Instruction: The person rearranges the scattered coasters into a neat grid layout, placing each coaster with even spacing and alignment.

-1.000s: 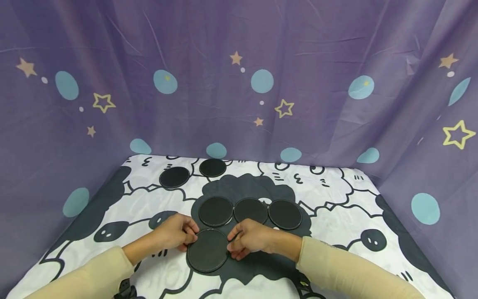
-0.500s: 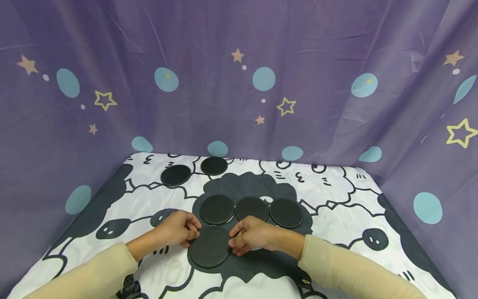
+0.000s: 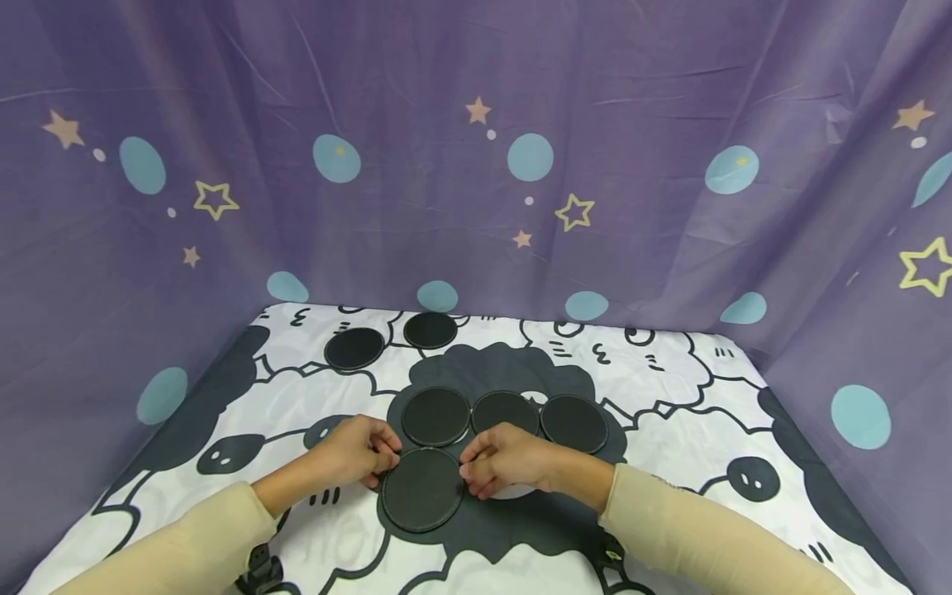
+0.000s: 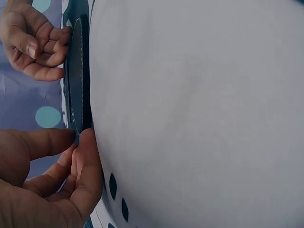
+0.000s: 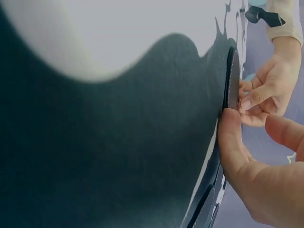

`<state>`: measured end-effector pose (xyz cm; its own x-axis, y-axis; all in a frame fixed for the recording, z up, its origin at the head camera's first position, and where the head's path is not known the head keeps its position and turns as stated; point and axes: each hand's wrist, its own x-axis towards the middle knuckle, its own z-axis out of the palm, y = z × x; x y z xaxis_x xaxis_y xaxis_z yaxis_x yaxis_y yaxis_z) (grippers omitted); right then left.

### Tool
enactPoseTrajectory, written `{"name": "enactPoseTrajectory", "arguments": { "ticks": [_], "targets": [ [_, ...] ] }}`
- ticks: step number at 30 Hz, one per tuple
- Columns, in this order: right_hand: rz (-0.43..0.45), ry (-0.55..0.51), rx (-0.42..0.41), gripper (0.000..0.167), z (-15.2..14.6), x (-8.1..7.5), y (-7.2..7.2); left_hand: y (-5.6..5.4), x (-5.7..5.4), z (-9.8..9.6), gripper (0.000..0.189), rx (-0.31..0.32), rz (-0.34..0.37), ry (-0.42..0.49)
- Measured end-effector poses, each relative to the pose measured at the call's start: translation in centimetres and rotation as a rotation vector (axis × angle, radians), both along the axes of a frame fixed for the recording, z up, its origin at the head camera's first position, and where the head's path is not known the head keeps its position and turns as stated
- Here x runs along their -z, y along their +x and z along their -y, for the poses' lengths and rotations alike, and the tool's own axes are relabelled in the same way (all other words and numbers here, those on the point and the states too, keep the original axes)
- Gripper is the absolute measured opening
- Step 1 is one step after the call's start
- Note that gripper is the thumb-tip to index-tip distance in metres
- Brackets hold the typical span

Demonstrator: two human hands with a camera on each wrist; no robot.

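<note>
"Across the sheep-print cloth (image 3: 669, 438) that covers the desk, where are your hands?"

"Foreground, one on either side of a black stitched disc (image 3: 421, 490), the nearest of six round pieces. It lies on a dark printed patch, its far edge touching or just beside the left disc of a row of three."

"And the grip?"

"My left hand (image 3: 360, 450) has thumb and finger almost together, pinching the disc's left rim. My right hand (image 3: 511, 459) is looser: fingers softly bent, fingertips against the right rim, the thumb standing apart, as both wrist cameras show. It has hold of nothing."

"Who else is in the frame, so to speak?"

"Just beyond my fingers, the row runs left to right: the left disc (image 3: 435, 417), the middle disc (image 3: 506, 409), partly hidden behind my right hand, and the right disc (image 3: 574, 424), neighbours touching or nearly so. Well back, at upper left, are two more, the far-left disc (image 3: 354, 349) and the rearmost disc (image 3: 430, 330), near each other but apart."

"The backdrop?"

"A purple curtain (image 3: 416, 99) printed with stars and blue spots, hanging behind and to both sides. The cream sleeves (image 3: 208, 529) are mine."
</note>
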<state>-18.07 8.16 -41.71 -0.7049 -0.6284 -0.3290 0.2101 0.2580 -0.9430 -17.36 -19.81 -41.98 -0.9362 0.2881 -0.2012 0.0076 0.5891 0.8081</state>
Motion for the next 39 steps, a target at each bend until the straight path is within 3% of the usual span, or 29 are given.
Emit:
{"name": "enactPoseTrajectory", "arguments": {
  "ticks": [8, 13, 25, 30, 39],
  "targets": [
    [-0.078, -0.012, -0.003, 0.026, 0.1, -0.1, -1.4, -0.6, -0.1, 0.8, 0.01, -0.046, 0.0, 0.0],
    [-0.132, 0.008, 0.013, 0.026, 0.3, -0.3, -2.9, -1.7, -0.2, 1.1, 0.015, -0.09, -0.012, 0.022],
    [-0.234, 0.007, 0.155, 0.024, 2.0, -1.2, -7.3, -6.4, -0.6, 1.4, 0.016, -0.155, -0.078, 0.084],
    [-0.317, 0.043, 0.18, 0.025, 2.8, -1.1, -9.4, -8.5, -0.5, 1.5, 0.018, -0.193, -0.069, 0.128],
    [-0.483, 0.163, 0.252, 0.023, 4.1, -1.4, -13.2, -12.2, -0.7, 1.4, 0.017, -0.317, -0.029, 0.188]
  ]
}}
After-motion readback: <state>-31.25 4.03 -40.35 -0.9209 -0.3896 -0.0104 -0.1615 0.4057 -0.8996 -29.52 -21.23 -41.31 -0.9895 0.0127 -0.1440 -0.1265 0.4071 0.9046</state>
